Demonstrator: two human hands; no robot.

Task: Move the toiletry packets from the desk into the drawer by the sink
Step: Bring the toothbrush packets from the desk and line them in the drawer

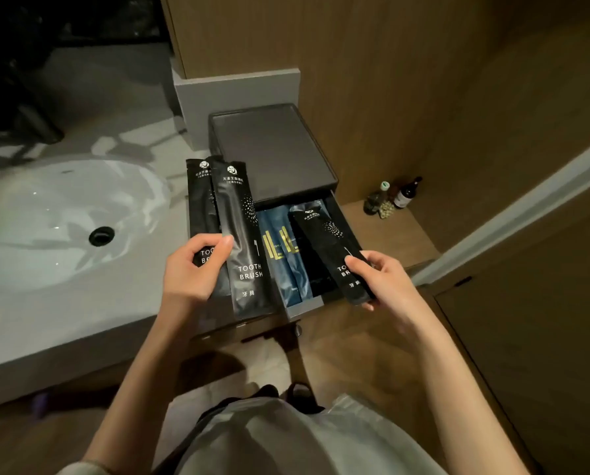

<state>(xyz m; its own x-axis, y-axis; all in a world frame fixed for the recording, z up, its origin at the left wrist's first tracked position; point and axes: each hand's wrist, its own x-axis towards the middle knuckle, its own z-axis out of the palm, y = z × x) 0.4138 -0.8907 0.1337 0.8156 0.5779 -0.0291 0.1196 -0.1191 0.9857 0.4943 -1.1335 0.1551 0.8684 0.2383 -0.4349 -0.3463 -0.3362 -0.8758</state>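
One white sink basin (pixel 64 217) fills the left of the scene, set in a grey counter (pixel 47 323), with a single dark drain (pixel 101 235) near its middle. To its right stands one dark drawer box (pixel 273 149) against the wood wall. Its one drawer (pixel 302 309) is pulled out toward the near side.

Two bare hands reach in from the near edge. The left hand (pixel 191 265) grasps two black toothbrush packets (pixel 242 234), fanned side by side and standing upright between the basin and the drawer. The thumb lies across their fronts and the fingers curl behind. The right hand (pixel 386 279) pinches a third black packet (pixel 334 248) close to its near end, thumb on top. This packet slants with its far end over the open drawer. Whether that end rests on what lies inside, I cannot tell.

Inside the drawer lie blue packets (pixel 280 262) with gold print, lengthwise. At least two show, but the exact count is hidden by the black ones in front.

On a wooden ledge to the right, well apart from the hands, stand two small bottles (pixel 406 195). One is brown with a pale label and one is white-capped.
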